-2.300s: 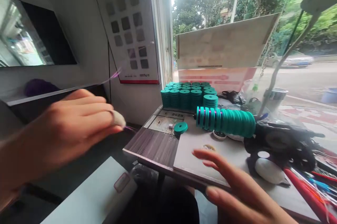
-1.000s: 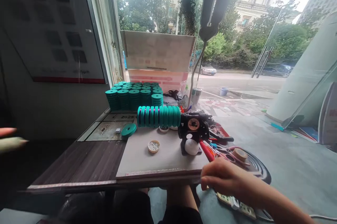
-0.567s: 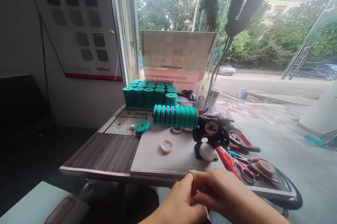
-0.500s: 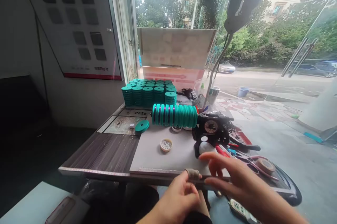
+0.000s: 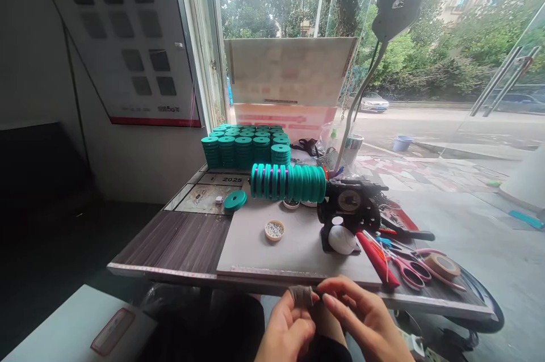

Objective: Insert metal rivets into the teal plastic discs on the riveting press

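Note:
My left hand (image 5: 292,322) is curled at the table's front edge, a tan wrap (image 5: 301,296) around its index finger. Touching that wrapped fingertip, my right hand (image 5: 361,314) has thumb and index finger brought close together. Something small and dark shows between the fingertips, too small to name. Beyond the hands, a white board (image 5: 255,260) carries a round dish of small pale beads (image 5: 275,230). A row of teal spools (image 5: 289,182), some with purple line, sits on the shaft of a black winding machine (image 5: 351,203).
Stacked teal spools (image 5: 242,149) stand at the back left; a loose teal spool (image 5: 235,201) lies nearer. A white rounded object (image 5: 341,240), pink-handled scissors (image 5: 411,271), a red tool (image 5: 378,260) and a tape roll (image 5: 441,265) crowd the right side. A lamp arm (image 5: 361,89) rises behind.
My right hand has come down and left, and its fingers have closed in on my left fingertip. My left hand stays low by the table edge. The view has shifted slightly.

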`<state>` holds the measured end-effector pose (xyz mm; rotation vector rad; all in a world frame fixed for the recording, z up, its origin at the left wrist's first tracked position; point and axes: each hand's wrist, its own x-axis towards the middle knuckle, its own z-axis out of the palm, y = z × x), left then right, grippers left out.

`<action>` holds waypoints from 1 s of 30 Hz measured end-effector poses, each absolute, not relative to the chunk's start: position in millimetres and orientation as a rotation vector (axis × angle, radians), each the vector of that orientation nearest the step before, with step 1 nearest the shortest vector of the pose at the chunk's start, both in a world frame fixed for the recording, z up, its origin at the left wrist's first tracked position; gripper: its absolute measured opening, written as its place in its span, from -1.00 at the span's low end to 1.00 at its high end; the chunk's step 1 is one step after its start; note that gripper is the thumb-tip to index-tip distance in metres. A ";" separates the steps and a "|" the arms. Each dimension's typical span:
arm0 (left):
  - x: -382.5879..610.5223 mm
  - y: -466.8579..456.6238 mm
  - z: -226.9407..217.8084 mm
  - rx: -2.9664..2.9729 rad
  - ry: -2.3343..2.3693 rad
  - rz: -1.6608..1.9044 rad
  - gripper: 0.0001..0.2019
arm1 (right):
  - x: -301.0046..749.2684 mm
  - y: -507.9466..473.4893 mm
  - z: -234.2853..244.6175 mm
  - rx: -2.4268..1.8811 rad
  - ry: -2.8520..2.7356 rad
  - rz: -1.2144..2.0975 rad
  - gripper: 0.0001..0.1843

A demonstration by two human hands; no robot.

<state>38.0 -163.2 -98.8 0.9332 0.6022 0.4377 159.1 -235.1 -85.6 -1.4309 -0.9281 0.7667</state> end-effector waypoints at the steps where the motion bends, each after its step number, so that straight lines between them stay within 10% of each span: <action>1: 36.8 -164.3 -96.7 0.939 0.605 0.442 -0.67 | 157.8 -233.2 -82.6 -1.406 -0.883 0.789 -0.68; 30: 33.8 -176.6 -87.3 0.922 0.605 0.607 -0.52 | 139.9 -223.1 -96.3 -1.531 -1.232 0.501 -0.76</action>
